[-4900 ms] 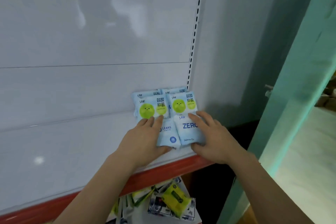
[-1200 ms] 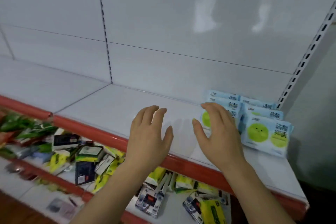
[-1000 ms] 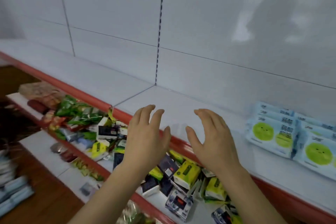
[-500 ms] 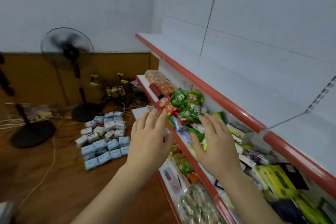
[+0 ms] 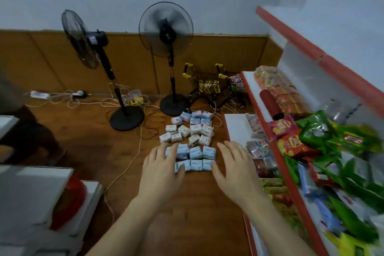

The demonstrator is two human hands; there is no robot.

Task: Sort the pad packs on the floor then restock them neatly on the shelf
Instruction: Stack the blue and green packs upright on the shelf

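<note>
Left hand (image 5: 161,169) and right hand (image 5: 235,169) – each grip spread, holding nothing, pad packs (image 5: 192,141) on floor (image 5: 93,143) beyond the fingertips

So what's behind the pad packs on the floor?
Behind the pad packs: a standing fan's round base, tangled cables and a small wire cart with yellow handles. The cart's lower part is hidden by the packs.

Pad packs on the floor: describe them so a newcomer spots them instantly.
Start at the right-hand fan by the brown wall. Just in front of its round base, on the wooden floor, lie the pad packs, beside the shelf's red edge. They are the only small pale blue and white packets in rows; the shelf goods are green and red.
</note>
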